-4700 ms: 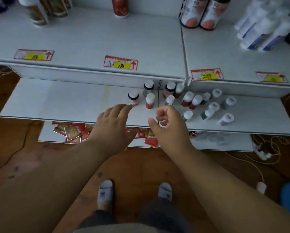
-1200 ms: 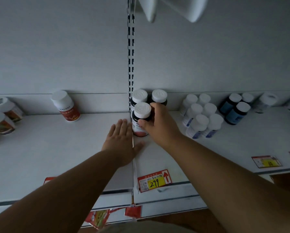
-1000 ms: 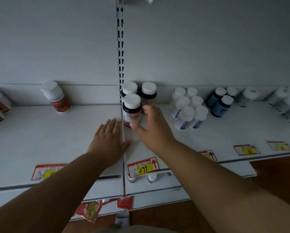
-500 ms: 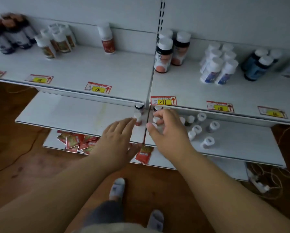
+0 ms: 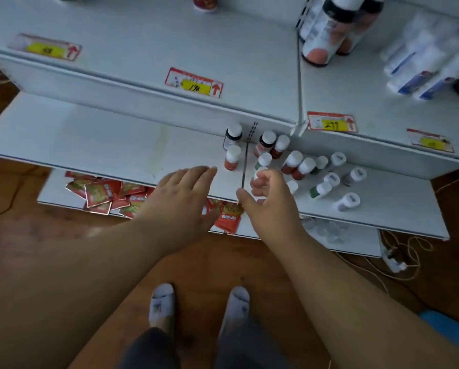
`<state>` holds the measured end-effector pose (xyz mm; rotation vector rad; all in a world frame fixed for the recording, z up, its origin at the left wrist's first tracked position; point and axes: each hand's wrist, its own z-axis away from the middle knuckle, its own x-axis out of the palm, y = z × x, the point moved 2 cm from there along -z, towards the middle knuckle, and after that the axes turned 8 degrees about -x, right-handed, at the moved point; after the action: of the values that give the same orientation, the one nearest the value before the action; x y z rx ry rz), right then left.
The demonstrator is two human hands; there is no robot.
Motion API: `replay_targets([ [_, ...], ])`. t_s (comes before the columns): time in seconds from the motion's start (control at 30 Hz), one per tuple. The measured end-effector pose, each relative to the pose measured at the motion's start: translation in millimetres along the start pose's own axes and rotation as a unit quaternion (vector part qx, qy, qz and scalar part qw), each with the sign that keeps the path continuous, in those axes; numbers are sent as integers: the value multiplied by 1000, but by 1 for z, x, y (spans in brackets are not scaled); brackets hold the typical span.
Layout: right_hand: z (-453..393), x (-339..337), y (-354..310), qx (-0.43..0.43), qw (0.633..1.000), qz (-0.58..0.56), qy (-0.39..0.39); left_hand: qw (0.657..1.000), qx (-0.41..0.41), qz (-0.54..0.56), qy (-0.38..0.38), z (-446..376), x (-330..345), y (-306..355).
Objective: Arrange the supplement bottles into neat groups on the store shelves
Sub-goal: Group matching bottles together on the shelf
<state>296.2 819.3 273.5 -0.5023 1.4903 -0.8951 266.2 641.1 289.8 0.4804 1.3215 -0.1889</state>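
- The right hand (image 5: 269, 201), at frame centre, is curling its grip around a small white-capped bottle (image 5: 260, 172), apparently lifting it to regroup.
- The left hand (image 5: 181, 194) is hovering released, fingers straight, over the middle shelf (image 5: 95, 139).
- Loose bottles (image 5: 322, 189) are sitting scattered centre-right, awaiting sorting.

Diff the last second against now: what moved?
The right hand let go of the tall white-capped bottle on the upper white shelf and dropped to the lower shelf, where its fingers curl round a small white-capped bottle. The left hand came down too, open. The tall bottle stays put.
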Motion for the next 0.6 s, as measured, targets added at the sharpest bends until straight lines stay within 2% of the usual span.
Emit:
replay_targets([
  [0.17,-67,64,73,30,999,37,-7,998,-19,53,-12,-62,84,-33],
  [0.27,-114,103,120,71,997,38,-4,997,-29,70,-3,-97,133,-44],
  [0.37,-167,131,161,72,997,25,14,995,-54,89,3,-124,177,-60],
  [0.47,-212,149,192,76,996,2,45,997,-45,64,-4,-139,209,-75],
  [0.6,-246,176,215,89,995,-37,33,996,-58,57,-25,-156,230,-87],
])
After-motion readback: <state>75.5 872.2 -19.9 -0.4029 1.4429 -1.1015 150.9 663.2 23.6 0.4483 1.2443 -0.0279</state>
